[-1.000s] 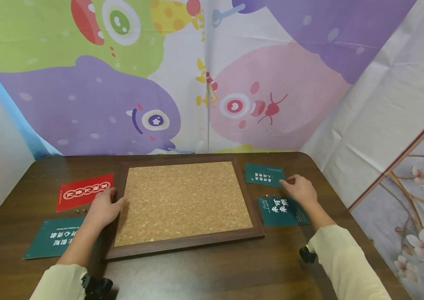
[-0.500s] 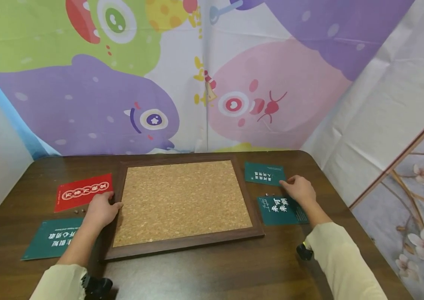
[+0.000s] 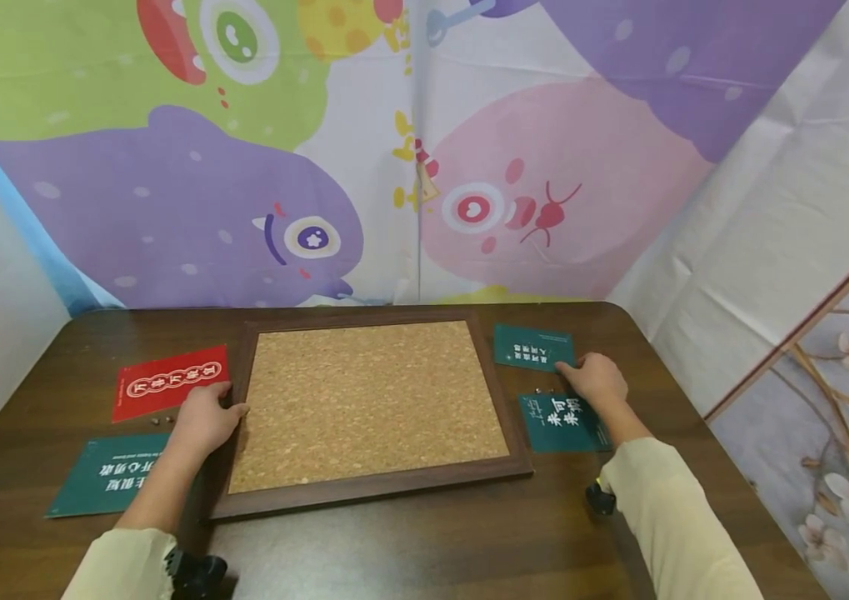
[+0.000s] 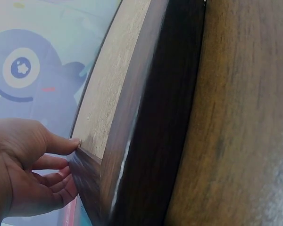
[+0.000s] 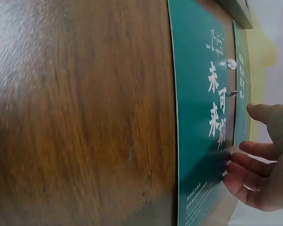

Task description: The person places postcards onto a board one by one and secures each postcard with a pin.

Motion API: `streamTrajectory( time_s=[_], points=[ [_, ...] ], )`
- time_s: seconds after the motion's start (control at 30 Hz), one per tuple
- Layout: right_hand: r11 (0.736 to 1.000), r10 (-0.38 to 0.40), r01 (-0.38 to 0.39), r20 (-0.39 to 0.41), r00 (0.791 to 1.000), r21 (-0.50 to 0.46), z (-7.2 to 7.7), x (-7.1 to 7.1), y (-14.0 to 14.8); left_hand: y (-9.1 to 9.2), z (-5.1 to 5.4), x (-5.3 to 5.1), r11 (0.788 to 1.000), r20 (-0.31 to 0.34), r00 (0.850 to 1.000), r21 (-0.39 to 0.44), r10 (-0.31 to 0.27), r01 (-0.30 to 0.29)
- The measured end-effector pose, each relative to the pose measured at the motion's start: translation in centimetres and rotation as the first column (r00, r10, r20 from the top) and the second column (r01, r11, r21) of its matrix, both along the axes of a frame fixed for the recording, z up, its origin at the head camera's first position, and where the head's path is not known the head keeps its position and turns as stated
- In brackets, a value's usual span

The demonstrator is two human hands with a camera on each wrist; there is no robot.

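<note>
A corkboard (image 3: 372,400) in a dark brown wooden frame lies at the centre of the table in the head view. My left hand (image 3: 205,421) grips the frame's left side, thumb on the inner edge and fingers curled at the outer side, as the left wrist view shows with the hand (image 4: 33,165) at the frame (image 4: 146,122). My right hand (image 3: 598,385) hovers with loosely bent fingers beside two green cards. The lower green card (image 5: 198,94) carries white characters; the upper green card (image 3: 532,346) lies behind it. Between them are metallic pushpins (image 5: 231,63).
Left of the board lie a red card (image 3: 169,383) and another green card (image 3: 94,475), partly covered by my left arm. Small pushpins (image 3: 156,422) sit between those two. A cartoon-printed cloth (image 3: 364,167) hangs behind the wooden table (image 3: 364,550).
My left thumb has come down onto the frame and the left fingers have closed around its side. The right hand has shifted slightly left. Cards and board stay in place.
</note>
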State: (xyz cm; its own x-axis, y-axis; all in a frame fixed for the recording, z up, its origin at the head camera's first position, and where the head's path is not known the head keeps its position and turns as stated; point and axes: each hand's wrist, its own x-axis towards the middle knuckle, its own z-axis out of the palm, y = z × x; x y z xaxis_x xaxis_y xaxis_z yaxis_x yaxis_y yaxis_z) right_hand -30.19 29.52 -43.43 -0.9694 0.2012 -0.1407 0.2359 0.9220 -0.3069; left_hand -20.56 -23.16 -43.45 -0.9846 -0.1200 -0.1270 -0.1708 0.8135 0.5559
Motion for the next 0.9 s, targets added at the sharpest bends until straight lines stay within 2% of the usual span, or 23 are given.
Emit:
streamTrajectory(
  time_s=[0.27,0.57,0.77,0.9],
  points=[
    [0.999,-0.051,0.050,0.032,0.998,0.017,-0.30,-0.21,-0.24,-0.06,-0.08,0.07,1.000,0.005,1.000,0.024,-0.004,0.003],
    [0.998,-0.026,0.023,0.036,0.999,0.066,-0.51,-0.52,-0.25,-0.12,-0.02,-0.01,0.999,0.014,1.000,0.032,0.014,-0.015],
    [0.998,-0.052,0.051,0.023,0.998,0.031,-0.56,-0.59,-0.33,-0.19,0.10,-0.01,0.999,0.023,1.000,0.035,0.009,-0.010],
    [0.997,-0.078,0.078,-0.025,0.997,-0.020,-0.49,-0.68,-0.32,-0.16,0.16,-0.03,0.999,0.022,1.000,0.039,0.007,-0.008]
  ],
)
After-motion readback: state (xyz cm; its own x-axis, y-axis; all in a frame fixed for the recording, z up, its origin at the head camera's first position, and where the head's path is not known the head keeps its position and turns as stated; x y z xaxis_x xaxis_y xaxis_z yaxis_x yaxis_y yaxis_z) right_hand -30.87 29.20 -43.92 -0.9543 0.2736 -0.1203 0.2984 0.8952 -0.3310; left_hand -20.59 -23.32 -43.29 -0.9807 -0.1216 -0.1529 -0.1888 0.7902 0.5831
